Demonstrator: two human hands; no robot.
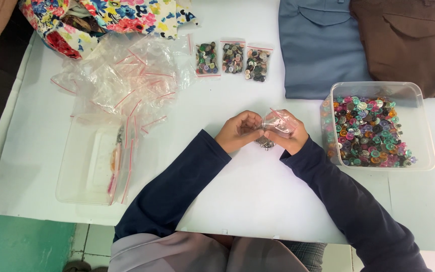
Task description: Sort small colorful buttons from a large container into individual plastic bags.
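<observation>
My left hand [237, 132] and my right hand [289, 135] meet at the middle of the white table, both pinching one small clear zip bag [277, 122] with a red seal strip. A small clump of buttons [266, 144] shows at the bag's bottom, between my hands. Just to the right stands a clear plastic tub [419, 90] with several colourful buttons [371, 132] in it. Three filled small button bags [233, 58] lie in a row at the far side.
A heap of empty clear zip bags [127, 80] lies at the left over a clear lid or tray [84, 166]. Floral fabric [111, 17] is at the far left, folded blue [321, 48] and brown [409, 40] garments at the far right.
</observation>
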